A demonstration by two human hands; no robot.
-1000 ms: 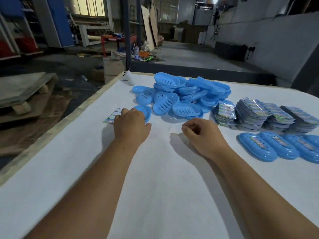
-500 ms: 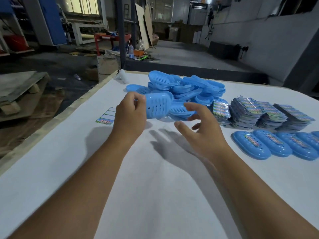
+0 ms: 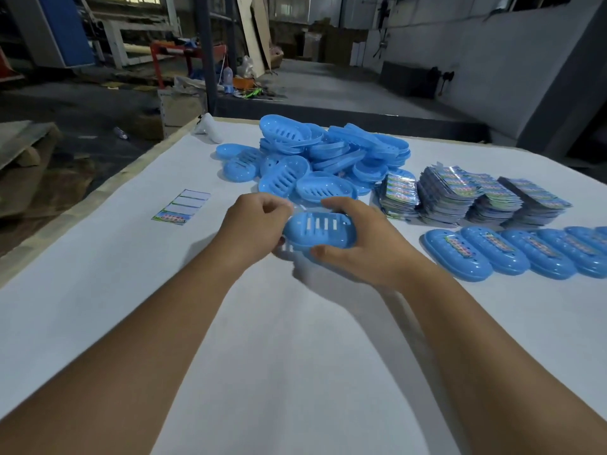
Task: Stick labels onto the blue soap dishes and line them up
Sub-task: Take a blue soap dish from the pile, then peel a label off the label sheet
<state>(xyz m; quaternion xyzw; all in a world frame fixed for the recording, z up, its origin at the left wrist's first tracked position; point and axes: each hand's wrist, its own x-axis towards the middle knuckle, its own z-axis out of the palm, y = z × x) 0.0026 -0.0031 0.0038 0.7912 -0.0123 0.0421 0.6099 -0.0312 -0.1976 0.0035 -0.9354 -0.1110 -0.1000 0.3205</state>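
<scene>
Blue soap dish (image 3: pixel 320 229) held above the white desk (image 3: pixel 295 356), slotted bottom up, just in front of the loose dish pile (image 3: pixel 315 159). Left hand (image 3: pixel 253 229) fingers curled shut on its left end; right hand (image 3: pixel 358 239) wraps the right end, thumb on the near edge. Label stacks (image 3: pixel 466 195) right of the pile; labelled dishes row (image 3: pixel 512 252) in front of the stacks. Label sheet (image 3: pixel 180 206) left of the pile.

Slotted blue soap dish (image 3: pixel 320 229), underside up, above table.
</scene>
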